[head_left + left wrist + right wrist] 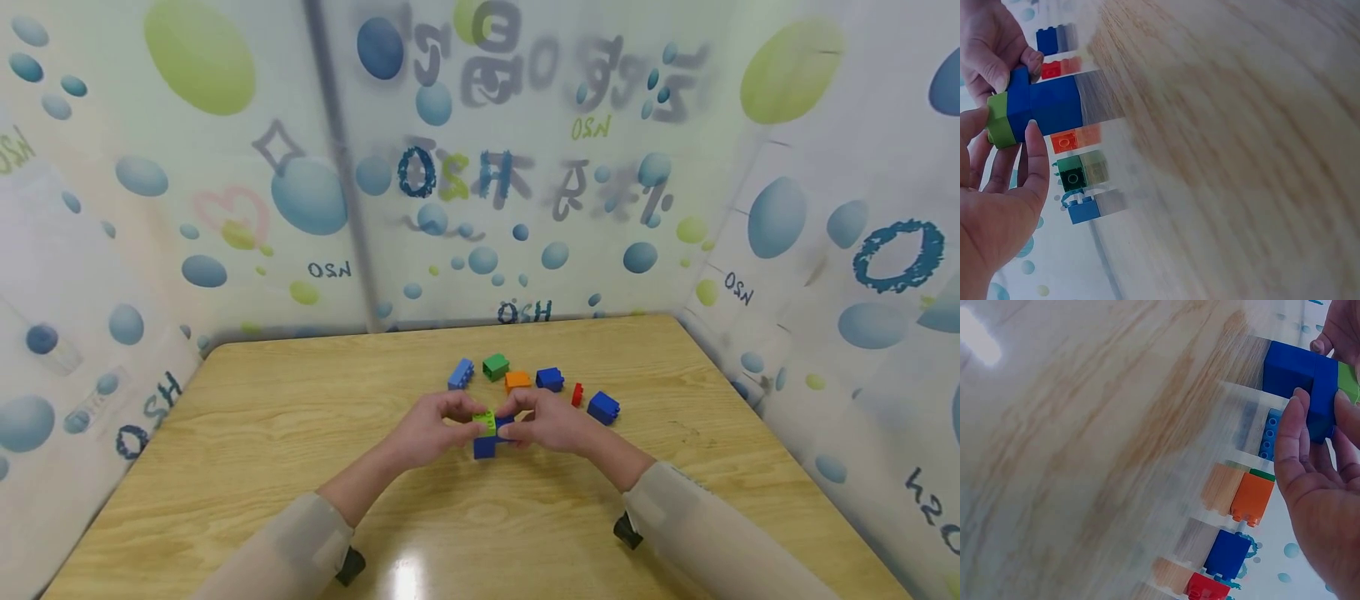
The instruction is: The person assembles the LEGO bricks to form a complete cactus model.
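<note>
Head view: on the wood-grain table (pixel 262 408), a stack of plastic blocks (pixel 484 442) stands upright: a blue block (pixel 1057 103) at the base, a longer blue brick (pixel 1019 106) across it, its long axis running left to right and overhanging rightward, and a lime-green block (pixel 487 426) on top, studs up. The left hand's (pixel 435 429) grip pinches the lime-green block; the right hand's (pixel 551 422), the overhanging end. The patterned white wall (pixel 495 279) reads "H2O", mirrored.

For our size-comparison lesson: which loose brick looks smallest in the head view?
The red brick, between two dark blue bricks; every other loose brick shows larger there, and none is red.
</note>
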A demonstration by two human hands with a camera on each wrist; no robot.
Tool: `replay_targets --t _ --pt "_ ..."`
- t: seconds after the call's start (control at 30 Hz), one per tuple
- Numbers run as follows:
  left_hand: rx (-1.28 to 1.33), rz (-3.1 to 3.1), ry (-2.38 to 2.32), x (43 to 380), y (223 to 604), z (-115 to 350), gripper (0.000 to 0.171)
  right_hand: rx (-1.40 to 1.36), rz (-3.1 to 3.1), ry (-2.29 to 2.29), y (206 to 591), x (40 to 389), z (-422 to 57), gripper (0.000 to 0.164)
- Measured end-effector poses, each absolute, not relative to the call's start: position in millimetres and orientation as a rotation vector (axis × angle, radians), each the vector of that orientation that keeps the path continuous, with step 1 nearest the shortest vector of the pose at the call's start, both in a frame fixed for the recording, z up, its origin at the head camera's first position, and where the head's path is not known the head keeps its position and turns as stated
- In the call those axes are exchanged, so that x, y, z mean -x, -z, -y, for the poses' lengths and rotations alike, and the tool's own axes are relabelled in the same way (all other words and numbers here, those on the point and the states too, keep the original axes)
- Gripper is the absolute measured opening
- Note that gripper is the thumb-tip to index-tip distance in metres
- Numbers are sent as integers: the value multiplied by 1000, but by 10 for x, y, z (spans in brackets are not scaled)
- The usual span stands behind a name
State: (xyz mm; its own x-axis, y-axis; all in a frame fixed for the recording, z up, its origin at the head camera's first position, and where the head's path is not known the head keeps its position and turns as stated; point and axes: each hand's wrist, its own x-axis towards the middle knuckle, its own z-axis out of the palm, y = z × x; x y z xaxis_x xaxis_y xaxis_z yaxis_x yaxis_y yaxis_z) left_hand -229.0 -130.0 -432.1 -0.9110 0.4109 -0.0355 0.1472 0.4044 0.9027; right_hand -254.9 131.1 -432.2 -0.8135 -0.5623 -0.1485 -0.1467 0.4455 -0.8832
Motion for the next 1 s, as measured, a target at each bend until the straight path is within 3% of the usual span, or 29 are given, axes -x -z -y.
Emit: replay_targets --t 0.53,1.0 --pt "-523 -2447 -1451 2321 4318 1305 24 581 -2266 1344 4338 2552 -1312 19" --pt "-503 -2431 -1507 2334 4311 1359 38 582 -2255 1345 4338 2569 -1332 22"
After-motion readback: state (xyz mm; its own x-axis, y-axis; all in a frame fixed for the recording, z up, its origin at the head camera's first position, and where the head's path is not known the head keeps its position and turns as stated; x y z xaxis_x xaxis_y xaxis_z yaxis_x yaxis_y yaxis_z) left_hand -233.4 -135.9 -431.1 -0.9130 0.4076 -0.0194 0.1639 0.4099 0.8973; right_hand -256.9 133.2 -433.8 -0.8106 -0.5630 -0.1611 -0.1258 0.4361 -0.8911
